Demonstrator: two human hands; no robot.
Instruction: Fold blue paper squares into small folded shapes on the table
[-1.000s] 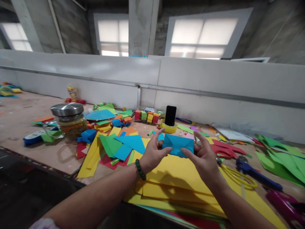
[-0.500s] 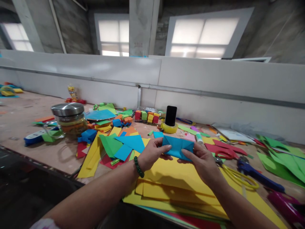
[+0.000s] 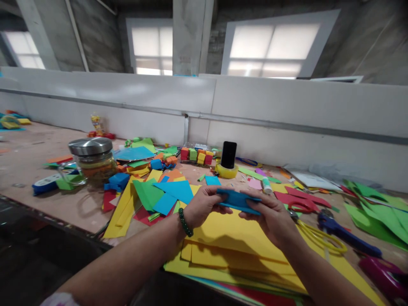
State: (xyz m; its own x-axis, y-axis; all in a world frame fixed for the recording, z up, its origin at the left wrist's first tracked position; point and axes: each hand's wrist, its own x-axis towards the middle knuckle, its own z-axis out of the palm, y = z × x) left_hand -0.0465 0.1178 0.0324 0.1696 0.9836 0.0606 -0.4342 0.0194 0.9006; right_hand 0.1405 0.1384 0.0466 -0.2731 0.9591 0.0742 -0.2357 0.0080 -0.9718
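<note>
Head cam: both hands, left hand (image 3: 200, 206) and right hand (image 3: 270, 212), had their fingers pinched shut on a folded blue paper (image 3: 237, 199), held nearly flat. It sat just above the yellow sheets (image 3: 236, 238) on the table (image 3: 32, 170), scissors (image 3: 318, 236) off to the right.

The blue folded paper (image 3: 237, 200) is a small piece of bright blue craft paper. It has been folded into a flat, wide shape, longer from side to side than it is tall. It lies almost flat, so mostly its top side and thin front edge show. It is up in the air, just above the big yellow sheets. Both ends are hidden under fingers, one end on each side. The blue is one plain color, with no marks on it.
</note>
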